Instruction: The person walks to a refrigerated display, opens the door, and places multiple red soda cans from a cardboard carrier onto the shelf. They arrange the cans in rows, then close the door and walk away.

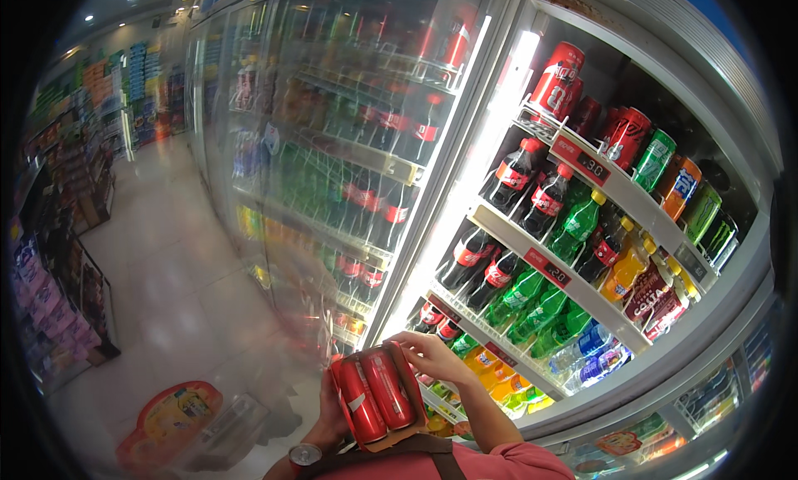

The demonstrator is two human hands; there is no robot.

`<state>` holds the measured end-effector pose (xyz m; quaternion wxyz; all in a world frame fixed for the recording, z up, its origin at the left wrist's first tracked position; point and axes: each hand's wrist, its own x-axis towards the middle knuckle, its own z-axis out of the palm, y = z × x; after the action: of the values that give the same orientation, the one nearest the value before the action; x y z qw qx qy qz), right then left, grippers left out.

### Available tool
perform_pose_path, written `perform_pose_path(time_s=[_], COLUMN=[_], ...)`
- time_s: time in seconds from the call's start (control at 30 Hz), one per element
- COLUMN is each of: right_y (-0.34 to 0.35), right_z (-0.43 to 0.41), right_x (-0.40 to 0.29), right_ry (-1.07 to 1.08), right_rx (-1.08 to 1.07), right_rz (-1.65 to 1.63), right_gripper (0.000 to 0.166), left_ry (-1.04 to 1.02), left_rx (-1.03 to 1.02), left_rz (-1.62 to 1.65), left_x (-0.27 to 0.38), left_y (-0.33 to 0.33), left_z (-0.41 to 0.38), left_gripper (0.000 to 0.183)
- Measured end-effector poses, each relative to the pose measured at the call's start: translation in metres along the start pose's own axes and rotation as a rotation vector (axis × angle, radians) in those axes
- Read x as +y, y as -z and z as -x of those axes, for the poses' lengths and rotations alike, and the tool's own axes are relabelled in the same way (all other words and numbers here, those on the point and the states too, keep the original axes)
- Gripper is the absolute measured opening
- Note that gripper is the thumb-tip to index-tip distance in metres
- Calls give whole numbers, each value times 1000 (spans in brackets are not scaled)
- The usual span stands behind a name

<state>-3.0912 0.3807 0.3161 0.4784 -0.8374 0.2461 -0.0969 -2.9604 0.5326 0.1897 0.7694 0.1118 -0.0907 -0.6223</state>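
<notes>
An opened red cardboard carton (413, 386) is held in front of my chest, with two red soda cans (388, 386) lying side by side in its opening. My left hand (332, 398) grips the carton's left side, its fingers mostly hidden behind it. At the upper right edge, the fingers of my right hand (427, 354) hold the torn cardboard. Beside my left wrist shows the silver top of another can (305, 454); what supports it is hidden. Ahead to the right, red cola cans (625, 137) stand on the top shelf of a lit drinks cooler.
The cooler's shelves (561, 274) carry bottles of cola, green soda, orange drink and water. Green, orange and black cans (681, 187) share the top shelf. A glass door (336, 143) stands at left. Shop shelving (56, 293) lines the tiled aisle (168, 255).
</notes>
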Motion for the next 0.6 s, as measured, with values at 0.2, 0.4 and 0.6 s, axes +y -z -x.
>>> perform_pose_path(time_s=[0.2,0.4,0.6], right_y=[8,32,60], right_z=[-15,-15,-8], right_x=[49,43,29], right_ry=[153,225,217], right_rx=[14,18,-19], right_rz=[34,111,316], right_gripper=[28,25,23], left_ry=[41,57,90], left_rx=[-29,30,-22], left_rz=[32,26,13], left_x=[-4,-11,-21], left_y=[-12,-13,-21], left_z=[-10,-26,-38], left_gripper=[73,75,77])
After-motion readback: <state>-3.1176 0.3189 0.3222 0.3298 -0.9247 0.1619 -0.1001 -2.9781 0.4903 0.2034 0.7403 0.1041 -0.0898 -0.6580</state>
